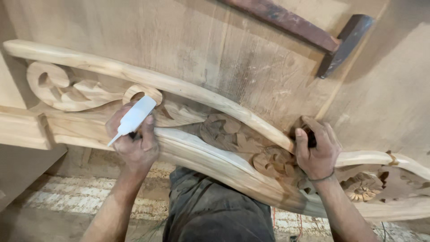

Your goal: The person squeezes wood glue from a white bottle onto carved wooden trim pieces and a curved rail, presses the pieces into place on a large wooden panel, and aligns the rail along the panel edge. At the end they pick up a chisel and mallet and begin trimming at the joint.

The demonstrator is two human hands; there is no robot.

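Note:
A long carved wooden panel (pixel 215 130) with scrolls, leaves and flower shapes lies across a wooden workbench (pixel 251 58). My left hand (pixel 134 139) holds a small white squeeze bottle (pixel 134 117), nozzle pointing down-left, and rests on the panel's lower curved rail near a round scroll. My right hand (pixel 317 150) grips the upper curved rail where it meets the carved flowers, fingers curled over the wood. A thin band circles the right wrist.
A hammer (pixel 322 36) with a reddish handle and dark metal head lies at the bench's upper right. Below the panel's edge are my dark trousers (pixel 215 210) and a pale brick floor (pixel 80 197).

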